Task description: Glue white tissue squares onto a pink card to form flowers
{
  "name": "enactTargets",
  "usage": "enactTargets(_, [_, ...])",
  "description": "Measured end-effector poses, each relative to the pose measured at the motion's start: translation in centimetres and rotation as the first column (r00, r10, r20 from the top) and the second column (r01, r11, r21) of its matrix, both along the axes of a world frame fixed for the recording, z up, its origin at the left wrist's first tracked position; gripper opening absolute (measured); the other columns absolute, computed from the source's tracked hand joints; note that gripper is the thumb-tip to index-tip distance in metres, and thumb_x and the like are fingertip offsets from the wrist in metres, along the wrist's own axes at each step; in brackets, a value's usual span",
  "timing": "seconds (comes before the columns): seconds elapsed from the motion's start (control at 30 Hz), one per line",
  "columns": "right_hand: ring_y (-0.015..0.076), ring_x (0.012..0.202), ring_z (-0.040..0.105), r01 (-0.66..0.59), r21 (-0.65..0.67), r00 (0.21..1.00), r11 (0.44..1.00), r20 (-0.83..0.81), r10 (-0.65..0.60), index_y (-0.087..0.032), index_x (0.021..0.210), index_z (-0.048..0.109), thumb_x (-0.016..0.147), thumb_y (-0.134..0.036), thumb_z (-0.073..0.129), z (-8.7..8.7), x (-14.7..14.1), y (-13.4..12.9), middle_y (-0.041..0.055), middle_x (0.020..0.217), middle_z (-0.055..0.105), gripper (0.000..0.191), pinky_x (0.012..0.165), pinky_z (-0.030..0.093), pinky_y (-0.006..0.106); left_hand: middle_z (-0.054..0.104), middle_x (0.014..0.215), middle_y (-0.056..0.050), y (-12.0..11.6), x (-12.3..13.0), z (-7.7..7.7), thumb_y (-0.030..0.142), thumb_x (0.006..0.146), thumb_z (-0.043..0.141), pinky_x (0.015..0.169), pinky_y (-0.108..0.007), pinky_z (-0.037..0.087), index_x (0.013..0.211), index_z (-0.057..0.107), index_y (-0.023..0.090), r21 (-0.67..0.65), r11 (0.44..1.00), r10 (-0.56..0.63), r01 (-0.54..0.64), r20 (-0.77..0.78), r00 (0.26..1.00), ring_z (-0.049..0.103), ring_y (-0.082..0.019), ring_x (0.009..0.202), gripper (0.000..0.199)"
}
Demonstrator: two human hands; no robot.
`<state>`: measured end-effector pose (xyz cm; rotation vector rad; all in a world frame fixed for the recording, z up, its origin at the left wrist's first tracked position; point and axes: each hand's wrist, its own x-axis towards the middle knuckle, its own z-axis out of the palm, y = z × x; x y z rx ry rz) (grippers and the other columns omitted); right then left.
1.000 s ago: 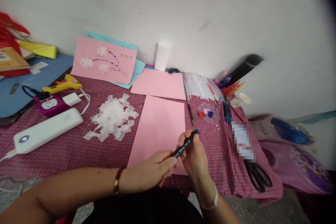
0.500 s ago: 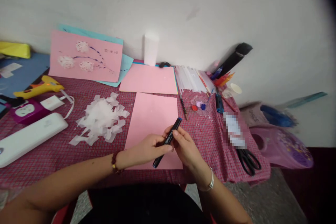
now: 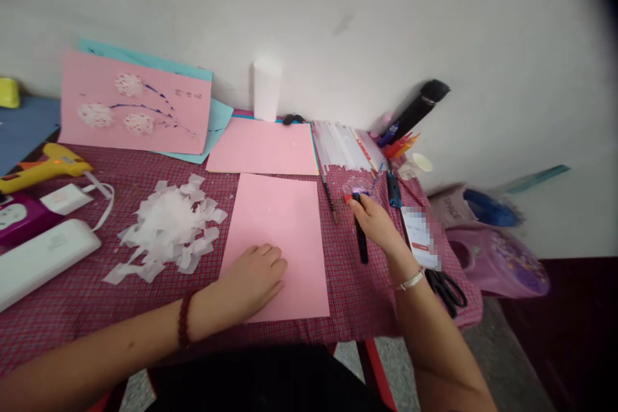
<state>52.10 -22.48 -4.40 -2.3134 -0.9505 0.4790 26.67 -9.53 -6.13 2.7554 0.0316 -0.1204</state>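
A pink sheet of paper (image 3: pixel 277 212) lies upright in front of me on the checked cloth. My left hand (image 3: pixel 255 280) rests palm down on its lower left part, fingers lying on the paper and holding nothing. To the right of the sheet, my right hand (image 3: pixel 374 219) grips the upper part of a black marker (image 3: pixel 361 244), whose lower end points toward me over the cloth. Just beyond that hand is a clear paint palette (image 3: pixel 355 183) with blobs of colour, partly hidden. A dark patterned pencil-like stick (image 3: pixel 330 198) lies between sheet and palette.
White tissue pieces (image 3: pixel 171 225) are heaped left of the sheet. Beyond it lies a stack of coloured paper (image 3: pixel 265 145). A pink flower picture (image 3: pixel 145 103) leans on the wall. A yellow glue gun (image 3: pixel 58 164), a phone (image 3: pixel 419 235) and black scissors (image 3: pixel 447 290) lie around.
Both hands held the marker over the sheet. My right hand has carried it right, beside the palette; my left hand has let go and come down on the paper. The view has shifted slightly right.
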Motion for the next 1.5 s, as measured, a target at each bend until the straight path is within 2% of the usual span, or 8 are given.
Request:
enactTargets(0.1, [0.0244, 0.075, 0.063, 0.002, -0.170, 0.993, 0.986, 0.117, 0.018, -0.014, 0.095, 0.058, 0.083, -0.027, 0.052, -1.4, 2.5, 1.1, 0.0113, 0.079, 0.068, 0.018, 0.072, 0.044, 0.034, 0.058, 0.101, -0.009, -0.1, -0.1, -1.5, 0.019, 0.087, 0.048, 0.081, -0.039, 0.040, 0.095, 0.059, 0.015, 0.157, 0.987, -0.023, 0.024, -0.008, 1.000, 0.051, -0.024, 0.094, 0.014])
enactTargets(0.2, [0.0282, 0.089, 0.064, 0.006, -0.266, 0.977, 0.964, 0.206, 0.051, -0.011, 0.110, 0.055, 0.083, -0.022, 0.053, -2.7, 2.6, 2.6, 0.0175, 0.095, 0.069, 0.030, 0.080, 0.044, 0.037, 0.058, 0.105, -0.009, -0.3, -0.2, -2.5, 0.017, 0.085, 0.051, 0.078, -0.038, 0.039, 0.099, 0.059, 0.015, 0.228, 0.973, -0.044, 0.042, 0.005, 0.999, 0.051, -0.023, 0.093, 0.016])
enactTargets(0.4, [0.0275, 0.109, 0.058, 0.012, -0.268, 0.934, 0.963, 0.348, 0.085, -0.009, 0.126, 0.046, 0.088, -0.023, 0.047, -3.1, 2.7, 5.8, 0.0201, 0.120, 0.060, 0.040, 0.090, 0.042, 0.037, 0.060, 0.106, -0.009, -0.2, -0.2, -2.9, 0.020, 0.086, 0.052, 0.076, -0.037, 0.038, 0.100, 0.060, 0.016, 0.252, 0.966, -0.062, 0.052, 0.033, 0.998, 0.052, -0.022, 0.092, 0.017])
enactTargets(0.67, [0.0241, 0.103, 0.059, -0.078, -0.275, 0.897, 0.958, 0.401, 0.188, -0.016, 0.115, 0.057, 0.086, -0.027, 0.050, -2.9, 1.9, 6.7, 0.0126, 0.111, 0.064, 0.032, 0.088, 0.044, 0.034, 0.060, 0.106, -0.007, -0.1, -0.3, -4.0, 0.023, 0.085, 0.054, 0.076, -0.038, 0.037, 0.102, 0.062, 0.015, 0.276, 0.959, -0.085, 0.058, 0.086, 0.993, 0.050, -0.022, 0.092, 0.020])
enactTargets(0.9, [0.0279, 0.093, 0.063, 0.172, -0.238, 0.857, 0.956, 0.515, -0.025, -0.010, 0.111, 0.059, 0.088, -0.026, 0.037, -0.5, 11.1, 6.1, 0.0185, 0.101, 0.068, 0.036, 0.080, 0.045, 0.038, 0.058, 0.108, -0.007, 0.1, -0.3, -4.0, 0.023, 0.086, 0.054, 0.077, -0.038, 0.036, 0.101, 0.063, 0.016, 0.249, 0.967, -0.082, 0.059, 0.084, 0.993, 0.049, -0.022, 0.094, 0.019])
enactTargets(1.0, [0.0271, 0.093, 0.063, 0.159, -0.242, 0.855, 0.957, 0.518, -0.011, -0.010, 0.102, 0.064, 0.085, -0.023, 0.040, -0.8, 13.2, 7.4, 0.0177, 0.100, 0.069, 0.032, 0.079, 0.044, 0.036, 0.059, 0.107, -0.007, 0.2, -0.2, -4.0, 0.021, 0.086, 0.053, 0.075, -0.037, 0.036, 0.100, 0.063, 0.017, 0.240, 0.969, -0.085, 0.063, 0.083, 0.993, 0.049, -0.022, 0.093, 0.017])
enactTargets(1.23, [0.0198, 0.090, 0.062, -0.047, -0.243, 0.878, 0.969, 0.452, 0.156, -0.016, 0.096, 0.066, 0.085, -0.022, 0.042, -2.0, 11.8, 11.4, 0.0083, 0.098, 0.070, 0.027, 0.080, 0.043, 0.029, 0.059, 0.104, -0.008, 0.4, -0.1, -3.8, 0.022, 0.086, 0.054, 0.076, -0.036, 0.035, 0.100, 0.062, 0.016, 0.209, 0.975, -0.084, 0.075, 0.035, 0.996, 0.049, -0.021, 0.093, 0.017])
enactTargets(1.5, [0.0264, 0.092, 0.062, -0.025, -0.288, 0.877, 0.957, 0.453, 0.159, -0.011, 0.115, 0.054, 0.083, -0.024, 0.048, -3.3, 8.3, 13.3, 0.0167, 0.107, 0.064, 0.035, 0.079, 0.045, 0.035, 0.060, 0.102, -0.007, 0.5, 0.1, -3.4, 0.021, 0.088, 0.050, 0.075, -0.036, 0.035, 0.099, 0.062, 0.016, 0.228, 0.969, -0.104, 0.095, 0.030, 0.994, 0.050, -0.021, 0.090, 0.017])
